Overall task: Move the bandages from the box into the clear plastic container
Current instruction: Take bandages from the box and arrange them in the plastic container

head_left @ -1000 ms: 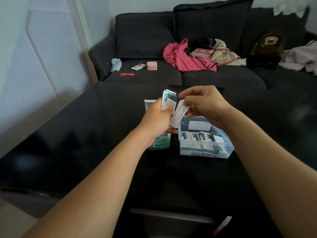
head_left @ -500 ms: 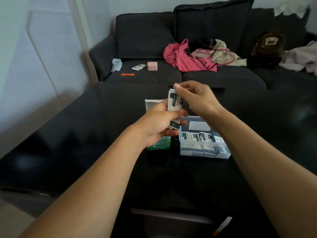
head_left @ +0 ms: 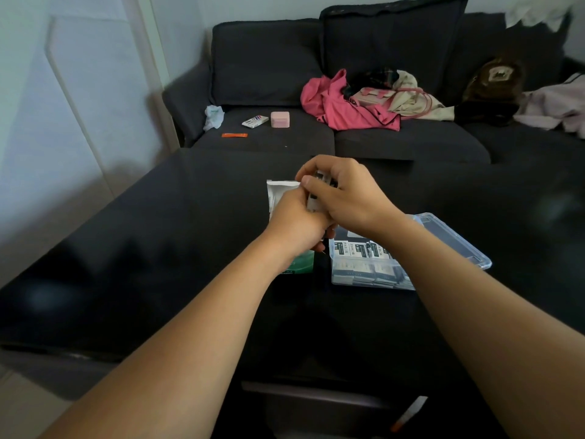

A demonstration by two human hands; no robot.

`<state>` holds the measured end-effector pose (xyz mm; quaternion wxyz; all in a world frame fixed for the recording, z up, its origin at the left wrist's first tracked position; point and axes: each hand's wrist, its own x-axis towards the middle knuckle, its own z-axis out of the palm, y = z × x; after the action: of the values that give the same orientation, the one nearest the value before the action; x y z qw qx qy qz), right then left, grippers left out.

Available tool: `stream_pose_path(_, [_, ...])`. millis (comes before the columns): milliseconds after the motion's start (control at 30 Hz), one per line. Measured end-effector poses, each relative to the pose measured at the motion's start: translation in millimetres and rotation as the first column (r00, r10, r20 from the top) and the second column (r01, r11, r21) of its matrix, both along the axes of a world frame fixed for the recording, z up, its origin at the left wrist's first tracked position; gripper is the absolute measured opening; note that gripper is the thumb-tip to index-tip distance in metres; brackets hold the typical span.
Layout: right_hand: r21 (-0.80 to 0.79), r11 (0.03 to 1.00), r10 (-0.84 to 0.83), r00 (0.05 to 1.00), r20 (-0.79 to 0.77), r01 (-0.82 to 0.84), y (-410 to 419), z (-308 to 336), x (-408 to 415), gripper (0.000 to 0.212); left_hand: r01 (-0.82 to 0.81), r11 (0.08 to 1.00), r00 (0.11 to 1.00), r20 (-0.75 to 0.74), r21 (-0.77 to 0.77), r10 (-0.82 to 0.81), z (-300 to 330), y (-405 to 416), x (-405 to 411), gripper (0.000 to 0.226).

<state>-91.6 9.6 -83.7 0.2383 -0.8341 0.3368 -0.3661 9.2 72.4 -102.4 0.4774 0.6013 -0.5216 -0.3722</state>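
On the far left of the dark sofa [head_left: 380,144] seat lies a crumpled white wrapper [head_left: 214,115], then an orange strip [head_left: 234,135], a small printed packet [head_left: 253,121] and a pink case [head_left: 280,119]. Closer in, on the black counter [head_left: 126,248], a white and green box [head_left: 278,198] lies with its open white end pointing away toward the sofa and its green end sticking out below the left wrist.

The left hand [head_left: 296,221] is raised over the box, fingers curled closed around the lower end of a small stack of bandages [head_left: 316,193]. The right hand [head_left: 343,193] meets it from the other side, thumb and fingers pinched shut over the top of the same stack, so only a dark and white sliver of the wrappers shows between the two hands. The stack is held up in the air, above the box and just left of the container.

Right of the box, apart from it by a narrow gap, sits the clear plastic container [head_left: 354,274], open, with rows of wrapped bandages [head_left: 361,248] already standing inside. The right forearm crosses over its right half. Its clear lid [head_left: 459,245] slopes off to the right behind that arm.

Behind, on the sofa, a pink garment [head_left: 342,106] is heaped beside a beige bag [head_left: 395,96], with a brown plush toy [head_left: 493,80] and pale cloth [head_left: 557,106] at the far right.
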Motion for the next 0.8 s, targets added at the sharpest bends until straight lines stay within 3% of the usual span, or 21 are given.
stream_pose_path(233, [-0.059, 0.998, -0.011, 1.0, -0.024, 0.009, -4.3, 4.7, -8.4, 0.021, -0.015, 0.999, 1.0, -0.007, -0.051, 0.015, -2.9, -3.0, -2.1, 0.011])
stream_pose_path(333, [0.093, 0.995, 0.041, 0.998, 0.048, -0.046, -9.3, 13.4, -18.1, 0.017, -0.065, 0.994, 0.997, 0.021, -0.09, 0.068, -5.7, -7.2, -4.6, 0.014])
stream_pose_path(467, [0.409, 0.893, 0.166, 0.982, 0.092, -0.189, -12.7, 18.4, -37.5, 0.019, -0.092, 0.99, 0.996, -0.004, -0.104, 0.092, -9.2, -10.0, -9.3, 0.031])
stream_pose_path(600, [0.484, 0.864, 0.162, 0.987, -0.004, -0.14, -17.4, 15.8, -47.7, 0.017, 0.007, 0.999, 1.0, 0.007, -0.039, -0.007, -11.2, -9.1, -15.7, 0.037])
stream_pose_path(800, [0.508, 0.857, 0.101, 0.995, -0.005, -0.084, -31.5, 15.3, -63.8, 0.014, 0.139, 0.989, 0.99, -0.015, 0.044, -0.138, -9.2, -7.3, -16.0, 0.052])
